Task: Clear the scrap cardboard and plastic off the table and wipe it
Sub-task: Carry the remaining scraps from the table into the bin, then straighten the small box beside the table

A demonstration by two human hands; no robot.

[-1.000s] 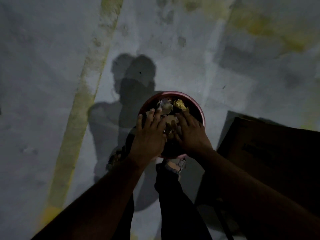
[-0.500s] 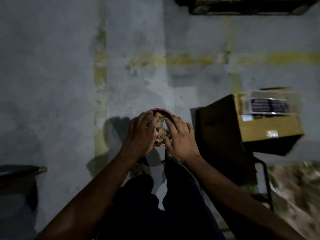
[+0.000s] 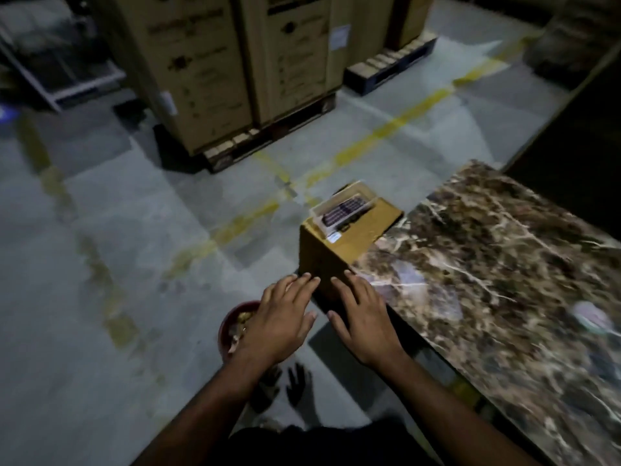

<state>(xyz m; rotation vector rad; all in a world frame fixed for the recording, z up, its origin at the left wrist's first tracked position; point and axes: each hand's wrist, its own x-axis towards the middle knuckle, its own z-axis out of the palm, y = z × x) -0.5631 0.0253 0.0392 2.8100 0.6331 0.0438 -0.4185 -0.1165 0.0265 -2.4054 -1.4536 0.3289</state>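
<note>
A red bin (image 3: 225,326) holding scraps sits on the floor, mostly covered by my left hand (image 3: 282,319), which hovers above it with fingers spread and nothing in it. My right hand (image 3: 364,317) is beside it, also spread and holding nothing, over the near corner of the marble-patterned table (image 3: 497,257). A brown cardboard box (image 3: 339,243) with a clear plastic pack (image 3: 342,208) on top stands at the table's left end. A pale scrap (image 3: 591,316) and a faint clear plastic sheet (image 3: 408,275) lie on the tabletop.
Tall cardboard cartons on pallets (image 3: 235,72) stand across the aisle. A low pallet stack (image 3: 389,67) lies further right. Yellow lines (image 3: 396,126) cross the grey concrete floor. A metal rack (image 3: 64,72) is at the far left.
My hands have lifted out of the red bin and opened above it. My view has swung up from the bin and floor to the table and cartons.
</note>
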